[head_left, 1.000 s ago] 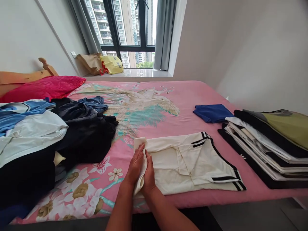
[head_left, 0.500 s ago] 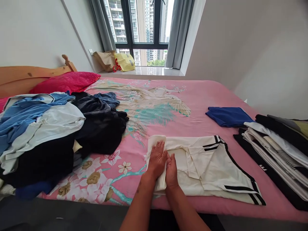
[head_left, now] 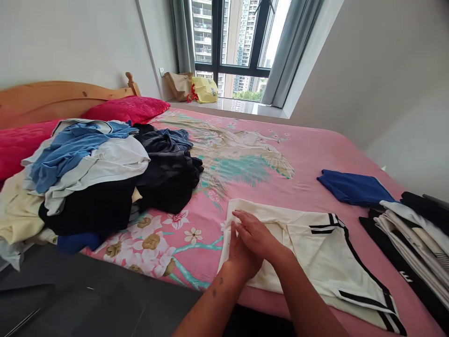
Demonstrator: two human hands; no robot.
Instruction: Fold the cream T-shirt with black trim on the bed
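Note:
A cream garment (head_left: 315, 262) with black stripes along its right end lies folded flat on the bed. My left hand (head_left: 243, 257) rests edge-down on the garment's left part, fingers stretched away from me. My right hand (head_left: 257, 234) lies across it, fingers straight and pointing left, over the garment's left end. The two hands overlap, so part of my left fingers and the cloth beneath are hidden. Neither hand grips the cloth.
Left on the pink flowered bedsheet (head_left: 298, 145) is a heap of loose clothes (head_left: 115, 164). To the right are a folded blue garment (head_left: 354, 187) and a stack of folded clothes (head_left: 417, 238). Pillows (head_left: 129, 108) lie by the wooden headboard (head_left: 70, 93); bags (head_left: 204, 90) stand on the sill.
My right hand has swung left from beside my left hand to lie across it. My left hand has drawn slightly nearer to me. The view has turned, showing more floor at the left.

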